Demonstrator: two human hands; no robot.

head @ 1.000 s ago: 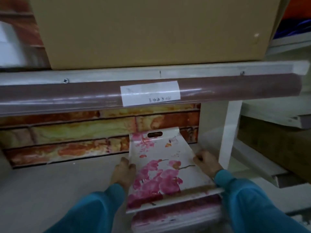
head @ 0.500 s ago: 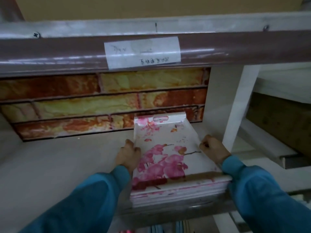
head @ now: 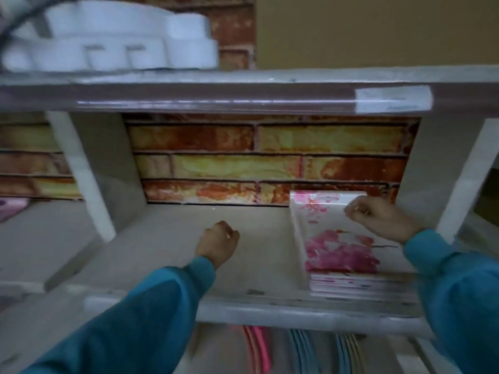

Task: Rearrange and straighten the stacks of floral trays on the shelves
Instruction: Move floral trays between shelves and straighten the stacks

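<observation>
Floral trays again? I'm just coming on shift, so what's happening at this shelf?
A person in teal sleeves is tidying a stack of floral trays that sits at the right end of the shelf, against the brick-pattern back wall. The right hand is over the far end of the top tray, fingers curled; whether it grips is unclear. The left hand is off the stack, loosely fisted above the bare shelf, holding nothing.
</observation>
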